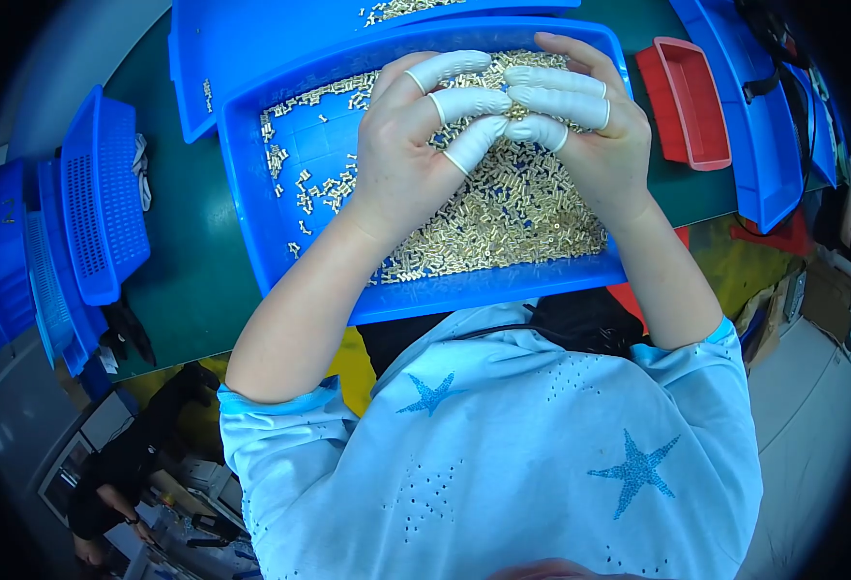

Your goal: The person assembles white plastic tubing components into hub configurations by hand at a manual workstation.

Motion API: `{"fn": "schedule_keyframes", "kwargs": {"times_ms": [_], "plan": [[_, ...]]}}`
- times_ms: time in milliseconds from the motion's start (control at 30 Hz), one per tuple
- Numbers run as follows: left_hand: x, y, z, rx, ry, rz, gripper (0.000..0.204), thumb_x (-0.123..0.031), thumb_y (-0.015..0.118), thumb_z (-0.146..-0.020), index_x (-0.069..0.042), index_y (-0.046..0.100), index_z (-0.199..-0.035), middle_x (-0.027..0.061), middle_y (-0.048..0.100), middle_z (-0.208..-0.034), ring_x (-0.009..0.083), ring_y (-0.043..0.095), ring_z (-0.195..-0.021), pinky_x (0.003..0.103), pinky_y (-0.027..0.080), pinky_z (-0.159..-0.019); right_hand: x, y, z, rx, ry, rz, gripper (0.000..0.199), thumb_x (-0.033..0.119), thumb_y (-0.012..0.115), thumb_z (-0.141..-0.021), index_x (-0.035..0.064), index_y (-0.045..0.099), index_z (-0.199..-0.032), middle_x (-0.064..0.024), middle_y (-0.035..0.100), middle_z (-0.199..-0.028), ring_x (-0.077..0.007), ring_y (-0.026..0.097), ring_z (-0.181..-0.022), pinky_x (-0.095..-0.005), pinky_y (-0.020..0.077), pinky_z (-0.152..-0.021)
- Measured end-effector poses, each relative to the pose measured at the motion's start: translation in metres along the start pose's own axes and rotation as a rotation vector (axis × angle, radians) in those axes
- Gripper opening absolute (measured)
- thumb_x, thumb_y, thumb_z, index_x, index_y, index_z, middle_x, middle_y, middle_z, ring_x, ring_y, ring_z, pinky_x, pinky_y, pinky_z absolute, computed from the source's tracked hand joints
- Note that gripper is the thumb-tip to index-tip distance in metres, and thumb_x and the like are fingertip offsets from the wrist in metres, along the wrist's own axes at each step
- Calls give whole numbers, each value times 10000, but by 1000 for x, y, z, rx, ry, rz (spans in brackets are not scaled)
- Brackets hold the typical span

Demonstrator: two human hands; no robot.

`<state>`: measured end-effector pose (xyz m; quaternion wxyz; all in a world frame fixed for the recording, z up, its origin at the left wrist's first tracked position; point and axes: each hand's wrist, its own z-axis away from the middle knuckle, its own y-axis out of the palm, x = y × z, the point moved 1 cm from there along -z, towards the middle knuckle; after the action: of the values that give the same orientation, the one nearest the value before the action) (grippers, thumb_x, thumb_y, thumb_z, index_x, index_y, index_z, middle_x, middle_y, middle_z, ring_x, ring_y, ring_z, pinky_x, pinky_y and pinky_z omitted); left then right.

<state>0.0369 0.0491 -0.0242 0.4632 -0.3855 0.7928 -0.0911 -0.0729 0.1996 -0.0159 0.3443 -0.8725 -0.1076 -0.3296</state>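
Both my hands are raised over a shallow blue tray (246,198), with white finger cots on the thumbs and some fingers. The fingertips of my left hand (408,135) and my right hand (607,130) meet near the tray's far side. Pinched between them are small brass-coloured fittings (516,112), partly covered by the finger cots. A thick layer of similar short, flanged brass fittings (503,217) covers the tray's middle and right. Toward the left they lie scattered more thinly on the blue bottom.
Another blue tray (189,82) with some brass pieces lies beyond mine. A red bin (685,106) sits to the right, beside a long blue bin (774,159). Blue perforated baskets (102,193) line the left edge of the green table (189,261). At lower left, a person (121,474) bends over.
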Motion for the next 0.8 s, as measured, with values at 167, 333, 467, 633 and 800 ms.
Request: {"fn": "schedule_keyframes", "kwargs": {"times_ms": [167, 333, 467, 633, 800], "plan": [[-1, 1, 0, -2, -37, 10, 202, -89, 725, -724, -113, 695, -923, 54, 618, -1125, 241, 537, -1063, 336, 451, -886, 0, -1, 0, 29, 26, -23, 311, 130, 767, -644, 85, 710, -946, -63, 665, -1033, -237, 530, -1132, -335, 458, -893], [-1, 0, 0, -13, 0, -7, 206, -80, 725, -716, -109, 695, -918, 56, 620, -1121, 240, 541, -1058, 335, 452, -885, 4, -1, -1, 50, 133, -143, 303, 125, 764, -648, 83, 710, -943, -77, 652, -1060, -236, 535, -1121, -327, 488, -871], [-1, 0, 0, -20, 25, -22, 214, -75, 727, -708, -111, 695, -917, 55, 620, -1117, 238, 546, -1052, 336, 453, -885, -2, 0, 0, 56, -19, -70, 314, 134, 766, -645, 89, 711, -951, -75, 649, -1068, -234, 536, -1120, -331, 477, -878], [-1, 0, 0, -24, 35, -19, 213, -74, 726, -711, -113, 694, -918, 54, 619, -1121, 237, 548, -1051, 335, 453, -885, 0, -1, -2, 38, -54, -26, 320, 154, 767, -635, 99, 715, -947, -67, 661, -1049, -233, 537, -1121, -335, 454, -881], [0, 0, 0, -19, 24, -7, 215, -72, 726, -715, -113, 693, -923, 60, 617, -1124, 234, 549, -1052, 335, 453, -885, 3, -2, -3, 32, -64, 31, 307, 144, 763, -637, 97, 715, -937, -66, 665, -1040, -231, 545, -1111, -332, 463, -857]]}}
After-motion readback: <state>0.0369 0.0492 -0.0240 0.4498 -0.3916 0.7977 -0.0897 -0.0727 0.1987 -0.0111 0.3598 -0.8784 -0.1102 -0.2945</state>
